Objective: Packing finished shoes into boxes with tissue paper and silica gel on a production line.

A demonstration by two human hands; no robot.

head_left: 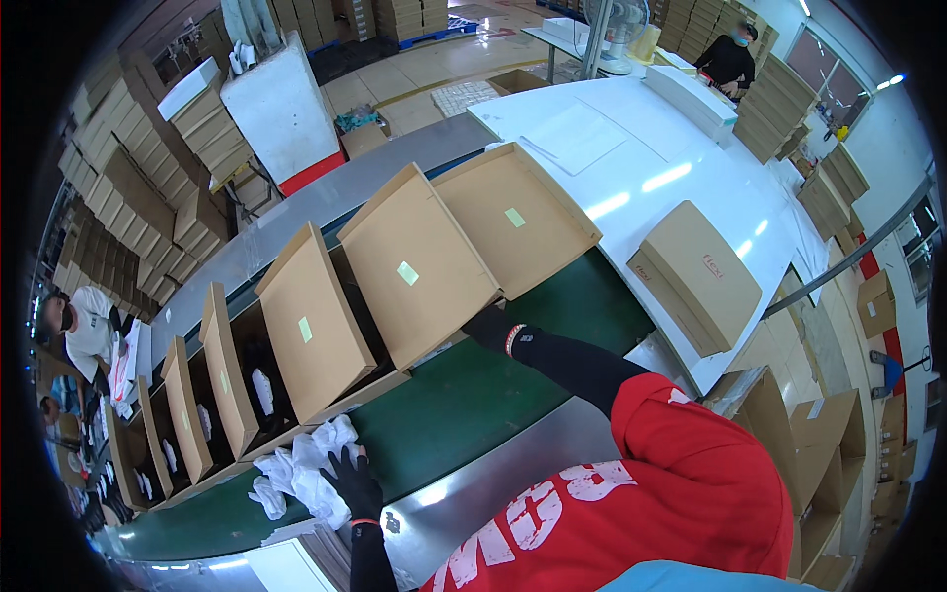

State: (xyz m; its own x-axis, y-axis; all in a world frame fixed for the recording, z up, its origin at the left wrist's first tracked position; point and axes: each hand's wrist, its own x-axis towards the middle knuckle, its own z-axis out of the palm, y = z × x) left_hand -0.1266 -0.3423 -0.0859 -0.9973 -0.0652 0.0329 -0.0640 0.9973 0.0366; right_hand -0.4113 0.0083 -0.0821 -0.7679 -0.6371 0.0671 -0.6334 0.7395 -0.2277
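Note:
My left hand [353, 483], in a dark glove, lies with its fingers spread on a crumpled white bundle [314, 469], which looks like tissue paper or soft plastic. That bundle rests on the green conveyor belt [434, 424], beside a row of open cardboard boxes. At the corner of one tilted brown box lid [419, 266] is my right hand [488, 329], also gloved; its fingers are mostly hidden. Another brown lid [518, 219] leans behind it, and both carry pale green stickers. Dark contents and white pieces [262, 392] show inside the boxes farther left.
A closed brown carton [695, 276] sits on the white table [592, 138] to the right. Flat sheets [301, 564] lie by the belt's near edge. Stacked boxes [148, 197] fill the left side. One person [91, 331] stands far left, another [728, 61] far right.

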